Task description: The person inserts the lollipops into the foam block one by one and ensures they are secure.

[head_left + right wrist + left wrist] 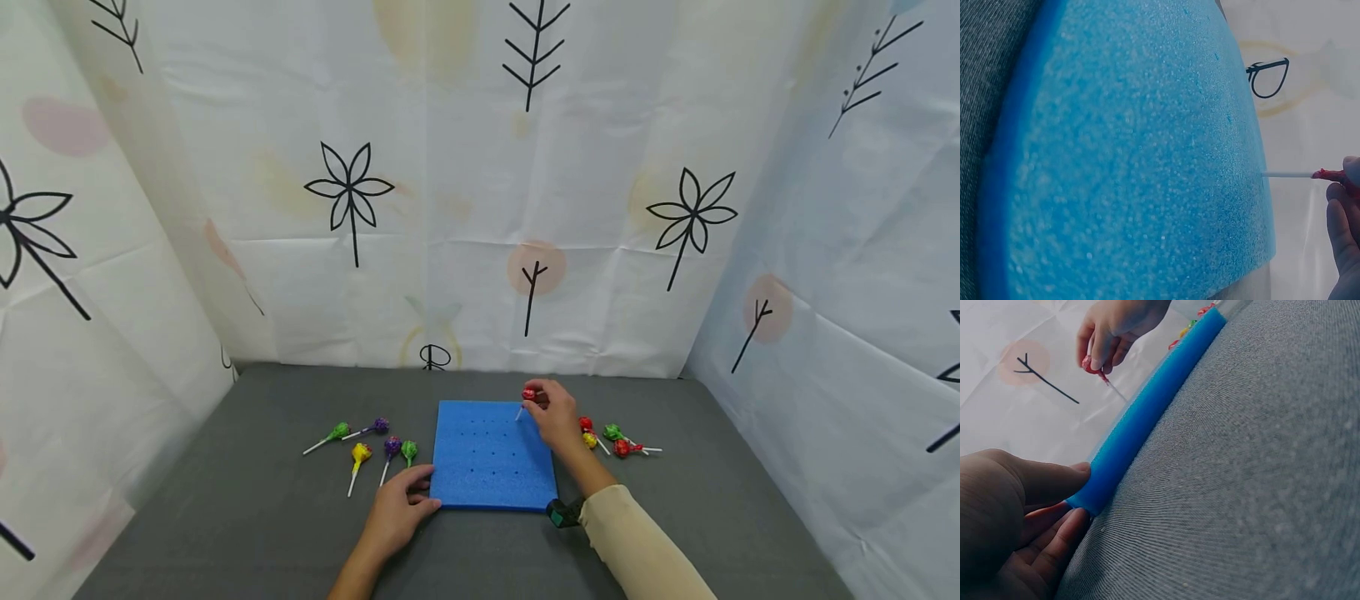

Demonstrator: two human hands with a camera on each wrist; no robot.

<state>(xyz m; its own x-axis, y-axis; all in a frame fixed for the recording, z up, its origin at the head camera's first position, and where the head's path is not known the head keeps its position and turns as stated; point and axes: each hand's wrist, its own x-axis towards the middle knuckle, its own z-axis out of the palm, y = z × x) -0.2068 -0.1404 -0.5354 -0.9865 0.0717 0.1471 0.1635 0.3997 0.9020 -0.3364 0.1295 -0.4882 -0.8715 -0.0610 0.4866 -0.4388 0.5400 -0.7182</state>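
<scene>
head view: my right hand [551,410] pinches a red lollipop [528,394] by its head, stick pointing down at the far right corner of the blue foam board [491,456], so the stick can meet one of the holes. my left hand [401,510] rests at the near left corner of the board, thumb on the edge, fingers loose, to keep it from sliding on the grey bench [225,517]. five spare lollipops [362,452] lie left of the board, a few more [611,437] right of it.

left wrist view: thumb and fingers [1054,540] touch the foam corner, gripping nothing.

right wrist view: white stick [1286,174] tip touches the foam surface, fingertips [1342,219] clamped on the wrapper.
</scene>
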